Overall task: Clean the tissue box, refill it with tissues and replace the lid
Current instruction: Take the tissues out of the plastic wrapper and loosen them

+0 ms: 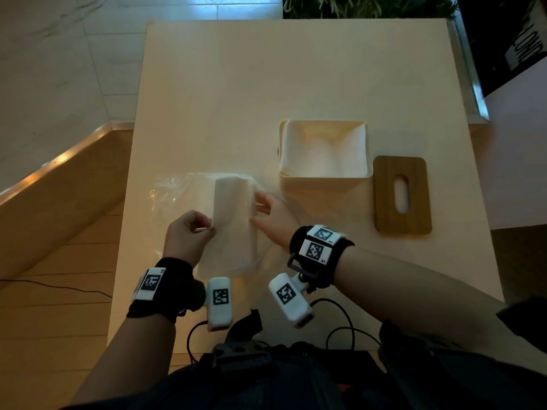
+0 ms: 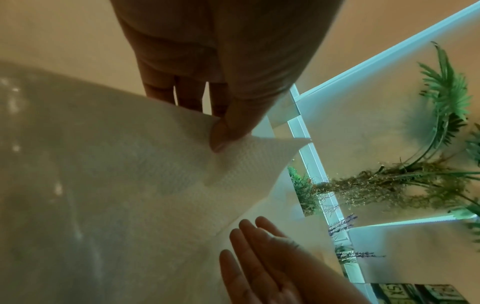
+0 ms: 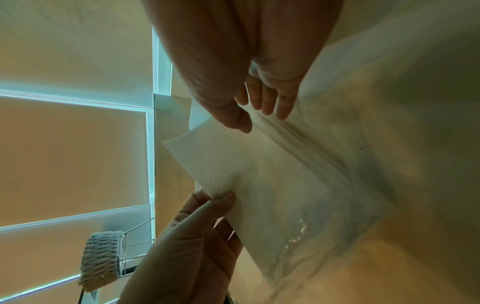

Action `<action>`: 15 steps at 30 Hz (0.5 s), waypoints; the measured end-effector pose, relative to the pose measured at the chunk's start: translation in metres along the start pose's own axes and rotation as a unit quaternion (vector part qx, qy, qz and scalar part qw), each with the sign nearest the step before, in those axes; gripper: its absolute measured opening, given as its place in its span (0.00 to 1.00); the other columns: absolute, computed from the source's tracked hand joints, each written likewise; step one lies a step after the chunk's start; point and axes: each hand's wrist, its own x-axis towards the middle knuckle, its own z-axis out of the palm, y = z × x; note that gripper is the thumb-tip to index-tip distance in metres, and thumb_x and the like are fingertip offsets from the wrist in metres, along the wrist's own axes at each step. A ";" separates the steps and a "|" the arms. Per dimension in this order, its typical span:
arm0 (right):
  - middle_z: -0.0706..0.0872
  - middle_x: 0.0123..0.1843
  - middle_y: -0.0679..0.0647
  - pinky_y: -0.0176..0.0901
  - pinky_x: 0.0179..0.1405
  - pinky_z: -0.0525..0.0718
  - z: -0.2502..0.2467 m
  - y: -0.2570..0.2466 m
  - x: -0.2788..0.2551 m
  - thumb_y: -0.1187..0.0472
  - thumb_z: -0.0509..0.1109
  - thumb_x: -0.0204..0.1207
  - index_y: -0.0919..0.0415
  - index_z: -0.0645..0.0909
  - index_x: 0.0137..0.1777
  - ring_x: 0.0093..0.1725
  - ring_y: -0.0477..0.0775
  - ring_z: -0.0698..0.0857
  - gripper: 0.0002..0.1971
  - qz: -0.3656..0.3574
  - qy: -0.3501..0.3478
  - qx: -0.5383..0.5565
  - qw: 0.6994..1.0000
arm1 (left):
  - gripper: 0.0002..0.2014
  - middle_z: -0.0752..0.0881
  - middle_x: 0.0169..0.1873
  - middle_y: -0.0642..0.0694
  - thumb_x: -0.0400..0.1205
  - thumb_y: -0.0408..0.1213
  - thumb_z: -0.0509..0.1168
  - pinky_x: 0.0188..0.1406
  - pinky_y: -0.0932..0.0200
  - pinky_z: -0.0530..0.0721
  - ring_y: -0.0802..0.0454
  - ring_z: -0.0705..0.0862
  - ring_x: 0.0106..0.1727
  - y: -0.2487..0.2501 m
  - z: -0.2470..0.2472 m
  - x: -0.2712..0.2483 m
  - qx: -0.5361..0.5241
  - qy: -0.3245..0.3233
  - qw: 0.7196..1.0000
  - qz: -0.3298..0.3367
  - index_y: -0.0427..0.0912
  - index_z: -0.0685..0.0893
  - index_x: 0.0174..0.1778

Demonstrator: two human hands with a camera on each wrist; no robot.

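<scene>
The cream tissue box (image 1: 325, 189) stands open right of centre on the table, white tissue lying inside it. Its wooden lid (image 1: 384, 196) with an oval slot lies flat just right of the box. A stack of white tissues (image 1: 233, 208) (image 3: 259, 174) sits half out of a clear plastic wrap (image 1: 171, 190) in front of me. My left hand (image 1: 189, 232) (image 2: 221, 131) pinches the top tissue's near-left corner between thumb and fingers. My right hand (image 1: 263, 207) (image 3: 259, 115) rests with straight fingers against the stack's right side, thumb on top.
The table (image 1: 266, 84) is bare beyond the stack and box. Green plants (image 1: 370, 5) stand past its far edge. A wooden floor with a thin cable (image 1: 59, 287) lies to the left. A wicker basket (image 3: 101, 263) shows in the right wrist view.
</scene>
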 end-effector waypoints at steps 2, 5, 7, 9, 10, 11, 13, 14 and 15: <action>0.73 0.77 0.56 0.51 0.73 0.75 -0.001 0.000 0.000 0.67 0.72 0.73 0.61 0.63 0.79 0.74 0.52 0.74 0.35 -0.008 -0.001 0.001 1.000 | 0.15 0.81 0.31 0.44 0.73 0.16 0.65 0.37 0.57 0.81 0.48 0.79 0.36 -0.002 -0.001 -0.002 -0.028 -0.020 0.999 -0.010 0.40 0.75 0.29; 0.77 0.73 0.56 0.53 0.72 0.77 0.000 -0.002 0.000 0.66 0.75 0.72 0.61 0.68 0.76 0.71 0.52 0.77 0.33 -0.020 0.003 0.036 0.999 | 0.16 0.80 0.30 0.44 0.73 0.14 0.63 0.30 0.66 0.81 0.49 0.78 0.34 -0.005 -0.003 -0.001 -0.056 -0.046 0.997 -0.010 0.39 0.75 0.27; 0.83 0.65 0.56 0.55 0.68 0.80 -0.001 -0.004 -0.001 0.65 0.75 0.71 0.63 0.76 0.67 0.66 0.53 0.81 0.24 -0.041 0.015 0.057 0.997 | 0.19 0.80 0.26 0.47 0.73 0.12 0.61 0.28 0.68 0.79 0.52 0.77 0.32 -0.006 -0.005 0.001 -0.061 -0.053 0.997 -0.009 0.41 0.75 0.26; 0.85 0.57 0.56 0.54 0.64 0.82 -0.003 -0.005 -0.002 0.66 0.74 0.72 0.65 0.81 0.57 0.59 0.54 0.83 0.13 -0.063 0.028 0.065 0.995 | 0.22 0.80 0.27 0.46 0.72 0.12 0.62 0.35 0.58 0.79 0.49 0.77 0.34 -0.006 -0.008 0.001 -0.061 -0.064 0.996 0.001 0.47 0.78 0.26; 0.85 0.55 0.58 0.54 0.63 0.83 -0.003 -0.004 -0.002 0.67 0.74 0.72 0.63 0.82 0.51 0.58 0.55 0.83 0.09 -0.070 0.031 0.068 0.995 | 0.21 0.81 0.30 0.43 0.73 0.14 0.64 0.40 0.52 0.79 0.46 0.78 0.38 -0.005 -0.008 0.000 -0.061 -0.070 0.996 0.006 0.48 0.80 0.29; 0.84 0.56 0.59 0.53 0.62 0.82 -0.004 -0.004 -0.003 0.69 0.74 0.71 0.60 0.82 0.45 0.58 0.56 0.83 0.06 -0.075 0.032 0.073 0.994 | 0.18 0.82 0.33 0.41 0.73 0.17 0.67 0.43 0.48 0.81 0.44 0.80 0.40 -0.003 -0.008 -0.001 -0.068 -0.077 0.995 0.013 0.48 0.80 0.34; 0.84 0.56 0.59 0.49 0.59 0.84 -0.005 -0.003 -0.004 0.73 0.74 0.71 0.55 0.80 0.38 0.55 0.54 0.84 0.11 -0.080 0.015 0.097 0.992 | 0.15 0.85 0.40 0.41 0.70 0.25 0.74 0.47 0.46 0.83 0.44 0.83 0.44 0.001 -0.007 -0.004 -0.072 -0.081 0.994 0.033 0.48 0.80 0.42; 0.85 0.54 0.58 0.45 0.56 0.85 -0.006 -0.003 -0.005 0.74 0.73 0.71 0.55 0.79 0.36 0.52 0.52 0.84 0.13 -0.083 -0.001 0.108 0.991 | 0.15 0.86 0.42 0.42 0.67 0.30 0.75 0.47 0.48 0.83 0.45 0.83 0.46 0.004 -0.007 -0.006 -0.077 -0.084 0.993 0.043 0.47 0.81 0.44; 0.85 0.52 0.57 0.43 0.54 0.85 -0.007 -0.003 -0.007 0.75 0.73 0.71 0.56 0.79 0.37 0.49 0.50 0.84 0.13 -0.083 -0.013 0.112 0.990 | 0.14 0.86 0.42 0.42 0.65 0.34 0.75 0.47 0.50 0.83 0.46 0.83 0.46 0.005 -0.007 -0.005 -0.086 -0.085 0.991 0.052 0.44 0.81 0.45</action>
